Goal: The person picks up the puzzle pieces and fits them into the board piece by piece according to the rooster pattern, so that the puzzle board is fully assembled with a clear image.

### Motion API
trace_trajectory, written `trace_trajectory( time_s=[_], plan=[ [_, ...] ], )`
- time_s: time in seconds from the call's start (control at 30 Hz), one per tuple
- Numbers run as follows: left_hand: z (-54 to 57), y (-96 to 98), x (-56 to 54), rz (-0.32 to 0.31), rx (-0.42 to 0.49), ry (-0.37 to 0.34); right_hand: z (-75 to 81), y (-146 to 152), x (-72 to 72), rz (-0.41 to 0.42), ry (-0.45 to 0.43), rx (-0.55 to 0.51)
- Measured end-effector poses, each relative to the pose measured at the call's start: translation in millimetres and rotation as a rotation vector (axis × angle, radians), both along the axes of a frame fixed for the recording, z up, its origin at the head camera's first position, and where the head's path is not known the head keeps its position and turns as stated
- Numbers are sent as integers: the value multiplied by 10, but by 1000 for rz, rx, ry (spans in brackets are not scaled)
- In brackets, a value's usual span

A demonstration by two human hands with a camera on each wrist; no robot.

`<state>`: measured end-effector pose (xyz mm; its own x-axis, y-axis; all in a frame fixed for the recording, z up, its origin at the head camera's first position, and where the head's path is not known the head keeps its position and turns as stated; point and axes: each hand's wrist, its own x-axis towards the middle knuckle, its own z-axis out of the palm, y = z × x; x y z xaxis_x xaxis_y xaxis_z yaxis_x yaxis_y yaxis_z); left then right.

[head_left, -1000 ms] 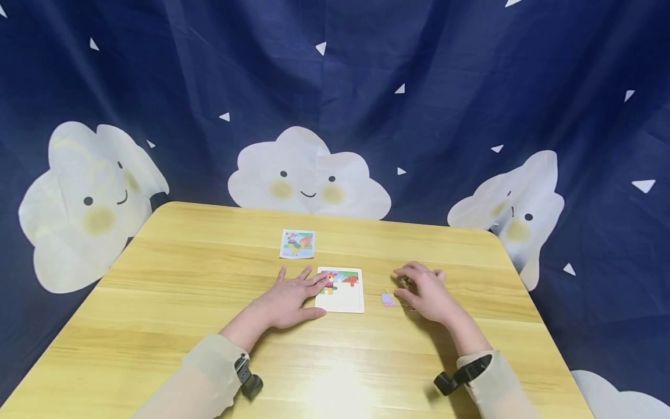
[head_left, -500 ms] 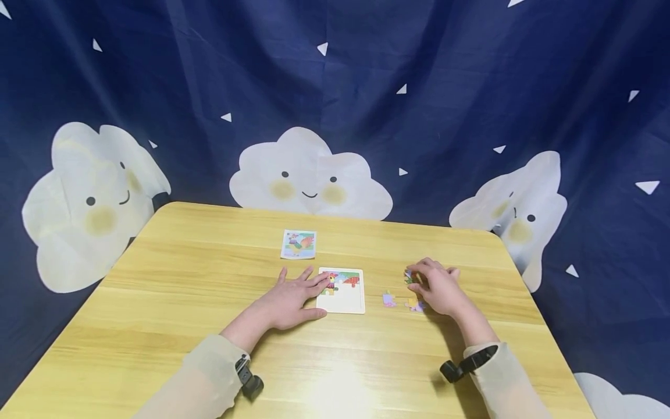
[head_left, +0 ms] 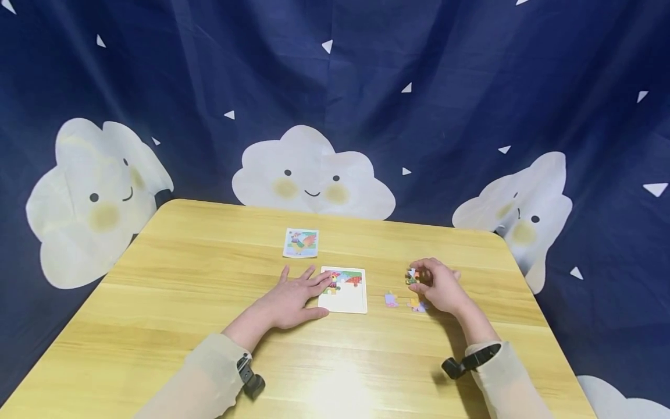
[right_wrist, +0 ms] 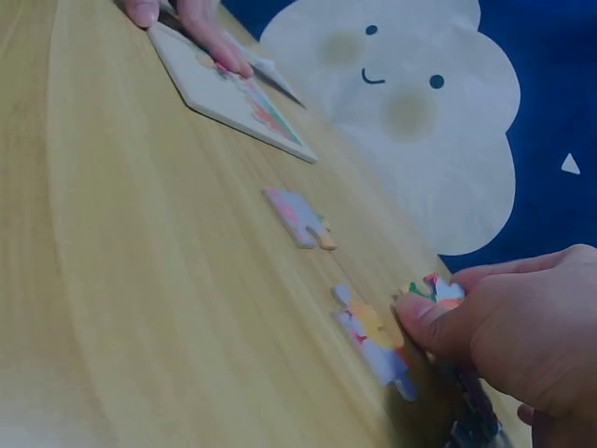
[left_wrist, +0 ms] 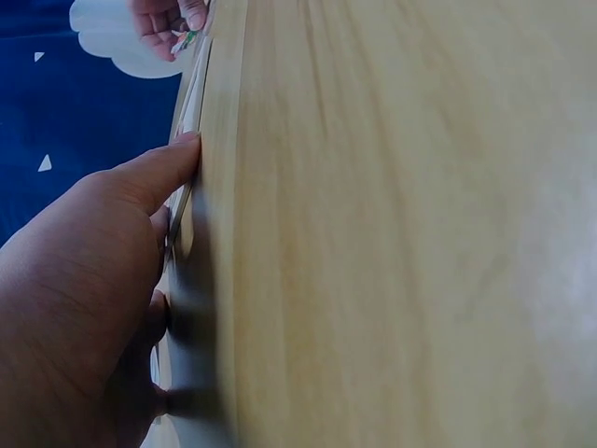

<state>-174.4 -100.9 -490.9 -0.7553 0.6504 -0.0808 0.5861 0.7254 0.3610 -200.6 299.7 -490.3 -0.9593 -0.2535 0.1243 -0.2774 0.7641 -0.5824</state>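
As a left hand [head_left: 291, 299] lies spread on the left edge of a puzzle board [head_left: 348, 301], a right hand [head_left: 444, 288] pinches a puzzle piece [right_wrist: 449, 292] nearer the right edge of the table [head_left: 366, 349].

You can't read any words, numbers or brand names here. The puzzle board [head_left: 345, 301] on the bench [head_left: 209, 256] shows you bits of a colored picture, and any tiny print on it is too small to make out. The little picture card [head_left: 300, 242] on the far side, a bit left of the board, is too small to read too. You get just bright colors on the loose puzzle pieces [head_left: 391, 300] to the right. On the blue cloth [head_left: 366, 35] at the far end, you see white clouds [head_left: 313, 157] with smiles, and small white triangles [head_left: 327, 46].
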Motion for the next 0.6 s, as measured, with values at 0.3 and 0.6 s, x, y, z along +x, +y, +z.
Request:
trace_trajectory(
  time_s=[0.3,0.6],
  plan=[
    [-18,-12,-16,-3,7,14,-75,-75,56,-50,69,-60],
    [-37,-19,-4,0,8,17,-137,-109,89,9,159,28]
  ],
)
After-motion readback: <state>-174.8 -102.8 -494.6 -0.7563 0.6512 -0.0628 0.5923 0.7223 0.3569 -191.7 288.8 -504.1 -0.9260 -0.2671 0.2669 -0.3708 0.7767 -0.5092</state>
